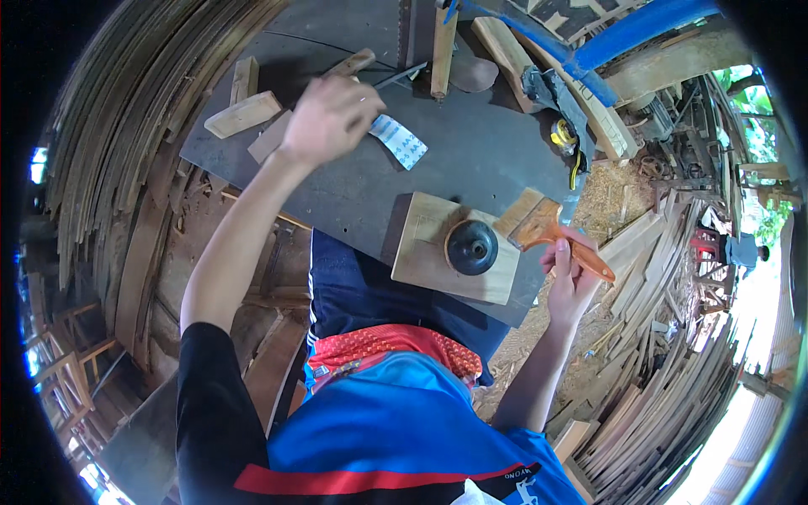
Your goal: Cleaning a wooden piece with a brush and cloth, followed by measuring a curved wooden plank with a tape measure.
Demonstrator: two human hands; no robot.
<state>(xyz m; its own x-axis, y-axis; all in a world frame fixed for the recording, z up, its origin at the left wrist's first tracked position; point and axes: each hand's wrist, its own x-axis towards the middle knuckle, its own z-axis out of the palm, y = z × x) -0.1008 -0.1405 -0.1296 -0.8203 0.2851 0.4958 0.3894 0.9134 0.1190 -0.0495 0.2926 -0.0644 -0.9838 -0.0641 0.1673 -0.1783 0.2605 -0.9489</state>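
My right hand (572,273) grips a paintbrush (543,227) by its orange-brown handle. The wide bristles point up and left, close to a dark, round, knobbed piece (471,247) standing on a pale wooden block (425,261) at the near edge of the table. Farther away, at the left, my left hand (330,122) is over the tabletop, its curled fingers blurred by motion. Just beside those fingers lies a strip of printed white-and-blue backing paper (400,141); whether the fingers touch it I cannot tell. Wood pieces (242,114) sit left of that hand.
The dark tabletop (337,202) carries a wooden-handled tool (443,55), a yellow tape measure (564,135) and long timber pieces (505,63) at the back. A blue metal bar (640,38) crosses the far right. Planks are stacked on both sides. A person (742,251) is in the distance, right.
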